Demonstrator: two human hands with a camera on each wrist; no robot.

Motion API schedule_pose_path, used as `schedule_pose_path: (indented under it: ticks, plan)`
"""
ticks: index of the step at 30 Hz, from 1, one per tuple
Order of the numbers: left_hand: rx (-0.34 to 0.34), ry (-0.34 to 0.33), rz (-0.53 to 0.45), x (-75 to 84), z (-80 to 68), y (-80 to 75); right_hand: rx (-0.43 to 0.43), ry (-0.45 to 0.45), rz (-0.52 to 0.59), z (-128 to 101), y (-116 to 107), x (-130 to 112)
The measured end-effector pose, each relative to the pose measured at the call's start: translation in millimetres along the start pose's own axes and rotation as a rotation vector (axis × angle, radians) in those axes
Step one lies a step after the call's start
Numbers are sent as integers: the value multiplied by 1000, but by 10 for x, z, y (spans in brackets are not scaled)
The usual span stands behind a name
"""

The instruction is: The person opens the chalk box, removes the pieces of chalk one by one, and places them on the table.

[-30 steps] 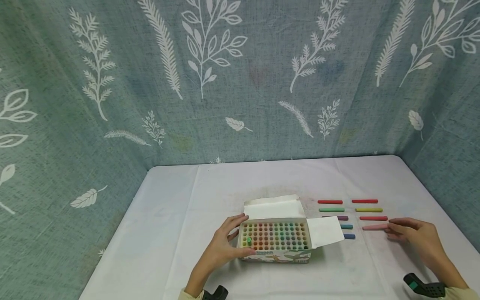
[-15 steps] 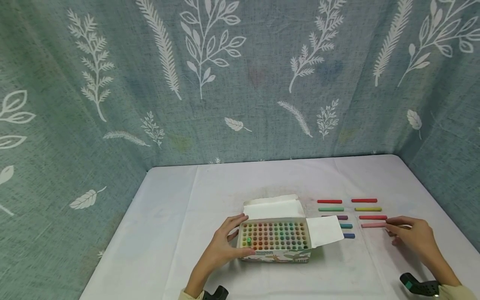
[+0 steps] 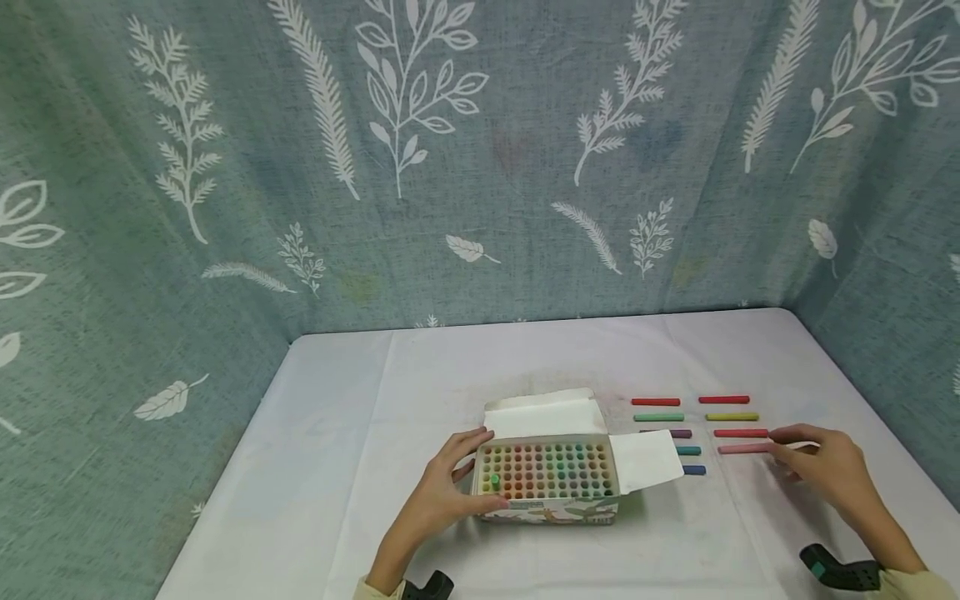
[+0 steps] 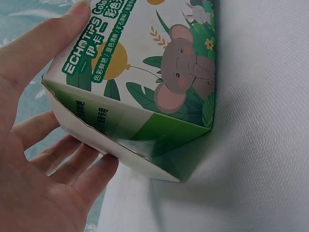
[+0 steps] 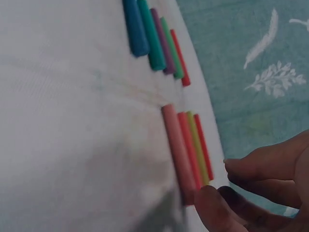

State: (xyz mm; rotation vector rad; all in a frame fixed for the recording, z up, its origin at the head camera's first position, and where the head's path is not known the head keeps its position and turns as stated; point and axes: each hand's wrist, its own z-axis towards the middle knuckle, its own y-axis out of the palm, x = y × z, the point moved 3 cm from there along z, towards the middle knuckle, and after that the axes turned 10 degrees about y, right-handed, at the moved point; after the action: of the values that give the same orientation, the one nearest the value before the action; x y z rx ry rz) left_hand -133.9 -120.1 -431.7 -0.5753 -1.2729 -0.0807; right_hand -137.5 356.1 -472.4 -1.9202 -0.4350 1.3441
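Right hand point(image 3: 828, 467) touches pink chalk point(image 3: 742, 449); left hand point(image 3: 442, 492) grips box point(image 3: 547, 508).

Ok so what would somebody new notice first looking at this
Probably the open chalk box in the middle of the white table, packed with upright coloured sticks, the left hand gripping its end. Next, two neat columns of chalk sticks lying to its right, where the right hand touches the pink stick.

Pink chalk point(image 3: 742, 449) lies flat on the right, nearest stick of its column, long axis left to right. The chalk box point(image 3: 547, 475) stands open mid-table, flaps spread, coloured tips showing.
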Motion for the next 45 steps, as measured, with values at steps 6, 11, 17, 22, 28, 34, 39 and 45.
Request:
schedule_pose_path:
  ticks: [6, 11, 17, 22, 28, 34, 39, 45]
  plan:
    - [-1, 5, 4, 10, -6, -10, 31, -172, 13, -161, -45, -300]
    - [-3, 7, 1, 14, -14, -10, 37, -286, 42, -300, -72, -589]
    - [-9, 17, 10, 17, 1, -8, 65, -397, 41, -466, -94, -883]
    - [-5, 20, 18, 15, 4, -15, 67, -513, 81, -593, -59, -1122]
    - [-7, 20, 14, 2, -3, -17, 39, -623, 94, -768, 5, -1398]
    - [-3, 21, 12, 5, 0, -13, -26, -737, 123, -881, 118, -1614]
    - [-2, 16, 13, 3, -3, -11, -109, -798, 163, -962, 246, -1757]
    - [-3, 18, 12, 2, -6, -15, -197, -865, 197, -1042, 414, -1926]
